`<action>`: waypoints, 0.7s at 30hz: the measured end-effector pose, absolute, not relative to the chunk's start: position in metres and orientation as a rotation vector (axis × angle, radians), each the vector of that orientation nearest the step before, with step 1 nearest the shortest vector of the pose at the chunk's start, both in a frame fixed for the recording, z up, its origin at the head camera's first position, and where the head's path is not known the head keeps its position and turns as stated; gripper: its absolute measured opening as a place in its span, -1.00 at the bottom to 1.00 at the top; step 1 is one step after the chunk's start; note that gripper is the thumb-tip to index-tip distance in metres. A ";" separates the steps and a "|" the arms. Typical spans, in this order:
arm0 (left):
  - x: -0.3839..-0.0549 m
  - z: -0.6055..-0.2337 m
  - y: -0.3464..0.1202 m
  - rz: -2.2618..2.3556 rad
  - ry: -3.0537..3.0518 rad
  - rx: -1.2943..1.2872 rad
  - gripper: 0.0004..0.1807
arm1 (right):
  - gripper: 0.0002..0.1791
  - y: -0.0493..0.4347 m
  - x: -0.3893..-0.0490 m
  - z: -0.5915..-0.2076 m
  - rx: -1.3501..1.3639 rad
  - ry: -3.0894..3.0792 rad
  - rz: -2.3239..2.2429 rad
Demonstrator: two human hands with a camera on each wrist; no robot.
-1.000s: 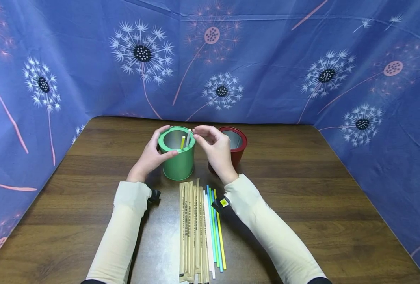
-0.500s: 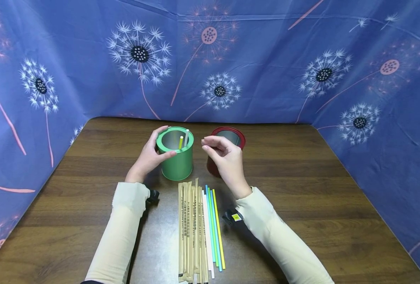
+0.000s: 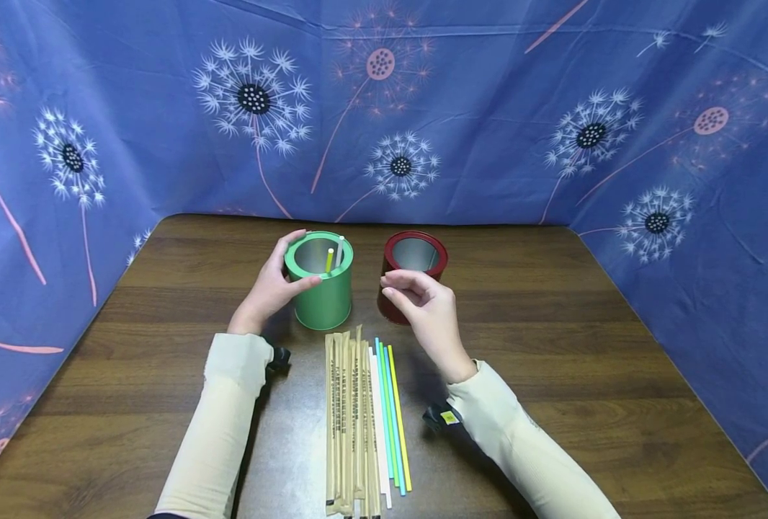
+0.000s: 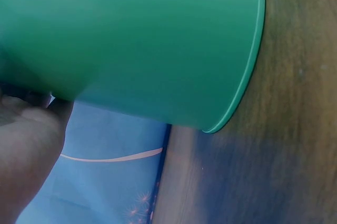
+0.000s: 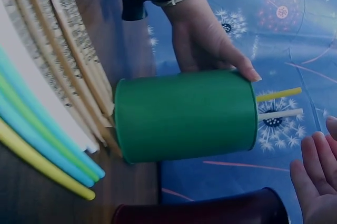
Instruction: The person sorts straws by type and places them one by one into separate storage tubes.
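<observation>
Holding the green tin (image 3: 324, 299) with our left hand (image 3: 274, 282), we have it upright on the far half of the surface (image 3: 585, 346). The fingers of this hand curl about its left side near the top, with the thumb laid against the near rim. Inside lean a yellow straw (image 3: 329, 261) and a white straw (image 3: 340, 251), both with their tops above the rim. Those two look like the part already done; we judge that most of the straws are yet to be dealt with.

Just beside the green tin, to its right, stands the red tin (image 3: 393, 308), also upright, with no straw showing over its rim. Our right hand (image 3: 432, 306) hangs in front of it, fingers loosely bent towards the thumb with nothing visible between them; whether it touches the red tin we cannot tell.

Nearer to us lies a row of paper-wrapped straws (image 3: 350, 425), and along their right side the loose straws (image 3: 390, 418) in white, blue, green and yellow. All of these are outside both tins, and neither hand touches them. Behind everything hangs a blue cloth (image 3: 488, 144) printed with dandelions.
</observation>
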State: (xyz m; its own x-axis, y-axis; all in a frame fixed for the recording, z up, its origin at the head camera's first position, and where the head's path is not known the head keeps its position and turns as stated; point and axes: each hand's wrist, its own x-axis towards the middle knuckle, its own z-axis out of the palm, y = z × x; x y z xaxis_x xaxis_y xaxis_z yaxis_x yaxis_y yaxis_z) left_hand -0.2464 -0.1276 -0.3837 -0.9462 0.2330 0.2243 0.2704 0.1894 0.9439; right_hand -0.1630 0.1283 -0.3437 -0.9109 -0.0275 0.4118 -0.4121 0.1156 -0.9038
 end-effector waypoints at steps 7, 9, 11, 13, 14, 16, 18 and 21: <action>-0.247 -0.385 -0.127 -1.910 -2.404 -0.503 -0.07 | -0.73 0.139 -0.160 -0.354 0.410 -2.167 1.836; -0.247 -0.385 -0.127 -1.904 -2.406 -0.505 -0.07 | -0.72 0.141 -0.158 -0.357 0.403 -2.190 1.821; -0.247 -0.385 -0.128 -1.901 -2.407 -0.505 -0.07 | -0.71 0.144 -0.158 -0.359 0.395 -2.217 1.808; -0.247 -0.385 -0.128 -1.898 -2.409 -0.504 -0.07 | -0.70 0.145 -0.157 -0.362 0.388 -2.239 1.800; -0.247 -0.385 -0.128 -1.896 -2.411 -0.506 -0.07 | -0.70 0.146 -0.157 -0.363 0.386 -2.246 1.797; -0.247 -0.385 -0.128 -1.899 -2.413 -0.507 -0.07 | -0.70 0.148 -0.156 -0.366 0.384 -2.253 1.799; -0.247 -0.384 -0.128 -1.893 -2.417 -0.509 -0.07 | -0.71 0.149 -0.155 -0.367 0.381 -2.256 1.802; -0.246 -0.384 -0.128 -1.889 -2.418 -0.508 -0.08 | -0.72 0.150 -0.154 -0.370 0.377 -2.263 1.803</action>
State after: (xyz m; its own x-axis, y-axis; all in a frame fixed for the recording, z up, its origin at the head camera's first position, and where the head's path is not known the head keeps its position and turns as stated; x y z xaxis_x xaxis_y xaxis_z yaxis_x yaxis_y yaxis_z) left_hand -0.2463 -0.1280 -0.3837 -0.9461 0.2353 0.2225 0.2728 0.2091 0.9391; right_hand -0.1543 0.1500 -0.3698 -0.9422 -0.0607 0.3295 -0.3347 0.2131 -0.9179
